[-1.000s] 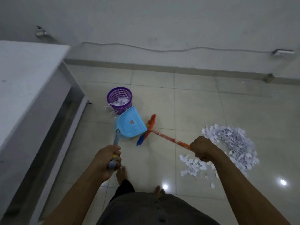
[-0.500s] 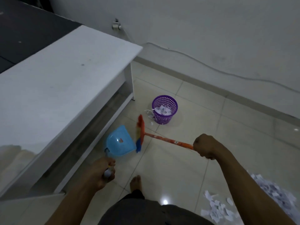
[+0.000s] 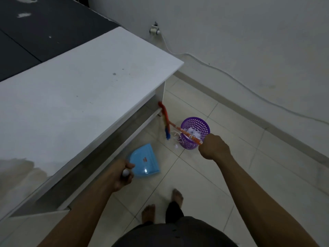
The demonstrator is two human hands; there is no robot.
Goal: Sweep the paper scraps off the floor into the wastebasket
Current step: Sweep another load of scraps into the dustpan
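Note:
A purple mesh wastebasket [image 3: 200, 124] stands on the tiled floor and holds paper scraps [image 3: 194, 133]. A few scraps [image 3: 176, 146] lie on the floor at its left side. My right hand [image 3: 213, 147] grips the orange handle of a broom [image 3: 166, 120], whose red and blue head points at the table leg left of the basket. My left hand [image 3: 122, 172] grips the handle of a light blue dustpan [image 3: 144, 162], which sits low by the table's base. The large scrap pile is out of view.
A white table [image 3: 85, 97] fills the left, its leg [image 3: 159, 93] and lower rail close to the broom head. A cable [image 3: 249, 86] runs along the grey wall. My bare feet [image 3: 177, 195] stand on the tiles below the dustpan.
My view has swung left and the scrap pile has left the frame. The broom head has moved from beside the dustpan up to the table leg. The dustpan has stayed near the table's base.

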